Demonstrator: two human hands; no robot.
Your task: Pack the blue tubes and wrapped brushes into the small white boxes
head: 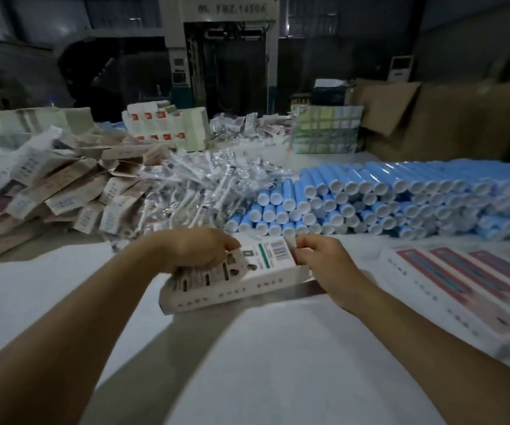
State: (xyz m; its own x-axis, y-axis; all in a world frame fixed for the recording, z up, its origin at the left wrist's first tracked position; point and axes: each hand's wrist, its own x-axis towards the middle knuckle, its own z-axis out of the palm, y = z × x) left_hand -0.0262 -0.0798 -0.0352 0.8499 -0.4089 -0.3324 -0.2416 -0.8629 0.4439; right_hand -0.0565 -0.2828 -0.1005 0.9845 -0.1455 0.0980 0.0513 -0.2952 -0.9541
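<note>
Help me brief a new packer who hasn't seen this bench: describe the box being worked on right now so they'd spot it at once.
Start at the big stack of blue tubes across the table's far right, then come toward the camera to the two hands. The small white box lies between them, the left hand gripping its side, the right hand pinching its end. Unlike the boxes in the row at right, it shows a barcode panel.

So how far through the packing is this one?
Done: a row of closed white boxes lies at right. In hand: the left hand grips one white box while the right hand pinches its end; contents hidden. Left: a big stack of blue tubes, a heap of wrapped brushes and a pile of flat boxes.
</note>
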